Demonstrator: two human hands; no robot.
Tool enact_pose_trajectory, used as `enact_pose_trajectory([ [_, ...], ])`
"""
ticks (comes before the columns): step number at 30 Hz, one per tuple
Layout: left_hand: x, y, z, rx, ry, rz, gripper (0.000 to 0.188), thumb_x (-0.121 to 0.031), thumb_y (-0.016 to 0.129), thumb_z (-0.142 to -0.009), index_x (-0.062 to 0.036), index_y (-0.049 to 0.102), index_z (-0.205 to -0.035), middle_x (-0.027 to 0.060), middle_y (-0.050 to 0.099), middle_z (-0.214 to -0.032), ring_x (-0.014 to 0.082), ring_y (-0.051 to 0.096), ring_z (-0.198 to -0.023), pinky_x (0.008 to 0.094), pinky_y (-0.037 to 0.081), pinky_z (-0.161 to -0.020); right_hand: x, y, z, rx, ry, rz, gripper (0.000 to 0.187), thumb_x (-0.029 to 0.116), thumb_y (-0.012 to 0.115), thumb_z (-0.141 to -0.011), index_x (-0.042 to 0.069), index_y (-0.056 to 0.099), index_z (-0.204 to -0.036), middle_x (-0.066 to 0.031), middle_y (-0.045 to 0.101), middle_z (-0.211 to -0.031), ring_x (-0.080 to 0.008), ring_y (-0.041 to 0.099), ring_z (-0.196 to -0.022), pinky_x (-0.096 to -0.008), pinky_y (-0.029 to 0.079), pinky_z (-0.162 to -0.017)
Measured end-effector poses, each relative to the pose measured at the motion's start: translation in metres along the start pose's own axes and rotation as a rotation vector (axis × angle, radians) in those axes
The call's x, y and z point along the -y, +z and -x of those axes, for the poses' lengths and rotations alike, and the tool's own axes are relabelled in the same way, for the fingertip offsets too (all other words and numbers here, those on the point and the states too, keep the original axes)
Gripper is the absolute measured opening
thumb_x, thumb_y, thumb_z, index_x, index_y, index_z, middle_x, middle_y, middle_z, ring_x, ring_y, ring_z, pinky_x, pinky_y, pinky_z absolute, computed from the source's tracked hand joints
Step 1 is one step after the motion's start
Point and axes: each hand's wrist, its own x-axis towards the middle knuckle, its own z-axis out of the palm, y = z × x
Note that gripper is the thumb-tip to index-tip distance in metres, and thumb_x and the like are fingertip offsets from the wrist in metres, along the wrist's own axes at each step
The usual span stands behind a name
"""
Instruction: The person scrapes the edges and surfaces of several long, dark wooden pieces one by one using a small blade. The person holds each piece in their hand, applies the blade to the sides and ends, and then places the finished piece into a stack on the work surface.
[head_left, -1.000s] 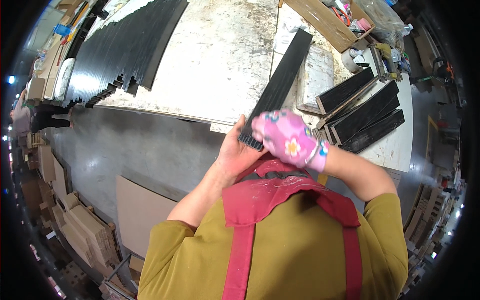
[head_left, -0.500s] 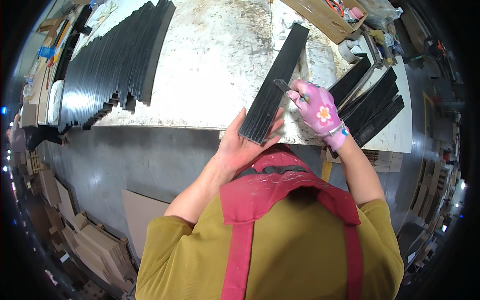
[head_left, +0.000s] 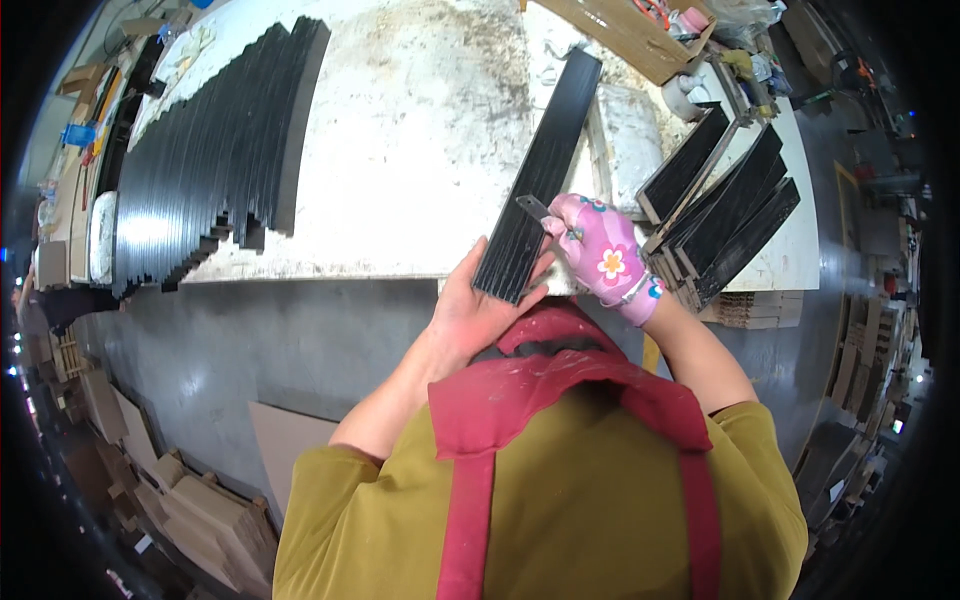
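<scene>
A white, stained worktable [head_left: 410, 150] stretches from 10 o'clock round to 2 o'clock before a person in an olive shirt [head_left: 590, 500] and red apron [head_left: 466, 530]. At 10 o'clock, a row of black slats [head_left: 215, 150] lies packed side by side, the near ends stepped. Several loose black boards [head_left: 735, 195] overlap at 2 o'clock, while a cardboard box [head_left: 620, 40] of supplies sits at 1 o'clock. A single black strip [head_left: 545, 150] points from mid-scene toward 1 o'clock, its near end in the bare left hand [head_left: 463, 308], which cradles it with the thumb along one edge and the fingers at the other. Whether the far end touches the table cannot be told. The right hand [head_left: 605, 250], in a pink flowered glove, pinches a small metal blade [head_left: 531, 206], fingers closed together; the blade's tip lies over the strip's face, contact unclear.
</scene>
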Motion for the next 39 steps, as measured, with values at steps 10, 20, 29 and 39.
enact_pose_trajectory([
  [10, -0.035, -0.016, 0.044, -0.059, 0.073, -0.350, 0.051, -0.037, 0.042, -0.099, -0.0053, 0.040, -0.139, 0.0156, 0.059, -0.121, 0.0167, 0.053, -0.073, 0.0246, 0.046, -0.059, 0.004, -0.033, -0.014, 0.072, 0.111, -0.343, 0.026, 0.026, 0.057, -0.092, 0.000, 0.060, -0.087, -0.0111, 0.057, -0.070, -0.0218, 0.056, -0.065, -0.0329, 0.045, -0.061],
  [20, -0.054, -0.043, 0.099, -0.333, 0.426, -1.429, 0.053, -0.004, 0.067, -0.084, -0.0021, 0.048, -0.133, 0.0078, 0.064, -0.099, 0.0118, 0.059, -0.085, 0.0249, 0.049, -0.073, -0.027, 0.001, -0.026, 0.047, -0.071, -0.047, 0.021, 0.024, 0.058, -0.090, 0.003, 0.060, -0.086, -0.0131, 0.059, -0.071, -0.0252, 0.062, -0.069, -0.0361, 0.049, -0.064],
  [29, -0.048, -0.060, 0.122, -0.505, 0.471, -0.833, 0.028, -0.019, 0.066, -0.086, -0.0018, 0.061, -0.108, 0.0018, 0.064, -0.092, 0.0083, 0.058, -0.078, 0.0231, 0.046, -0.070, -0.033, 0.058, -0.072, 0.155, 0.125, 0.170, 0.022, 0.020, 0.046, -0.091, 0.010, 0.063, -0.079, -0.0156, 0.062, -0.068, -0.0300, 0.064, -0.064, -0.0412, 0.052, -0.059],
  [39, -0.073, -0.109, 0.164, -0.637, 0.561, -0.748, 0.028, -0.023, 0.062, -0.090, -0.0023, 0.060, -0.108, 0.0007, 0.061, -0.089, 0.0084, 0.054, -0.074, 0.0233, 0.043, -0.065, -0.052, 0.049, -0.062, -0.039, 0.284, 0.074, 0.017, 0.023, 0.053, -0.091, 0.009, 0.061, -0.085, -0.0164, 0.064, -0.072, -0.0343, 0.063, -0.070, -0.0433, 0.049, -0.062],
])
